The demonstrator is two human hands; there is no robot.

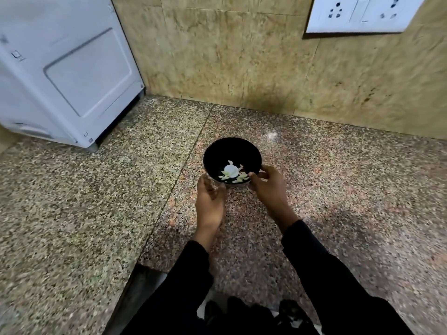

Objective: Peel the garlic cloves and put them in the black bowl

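A black bowl (231, 153) stands on the speckled granite counter (338, 189), tilted toward me. Inside it lie a white garlic bulb (231, 170) and several pale cloves or peel scraps (239, 178). My right hand (267, 187) grips the bowl's near right rim, thumb over the edge and fingers curled outside. My left hand (209, 201) is at the bowl's near left side, palm toward it, fingers relaxed and close to or touching the wall; contact is hard to tell.
A white appliance (67, 76) stands at the back left against the tiled wall (229, 56). A white socket plate (360, 13) is on the wall at the upper right. The counter's front edge (135, 276) drops off near my body.
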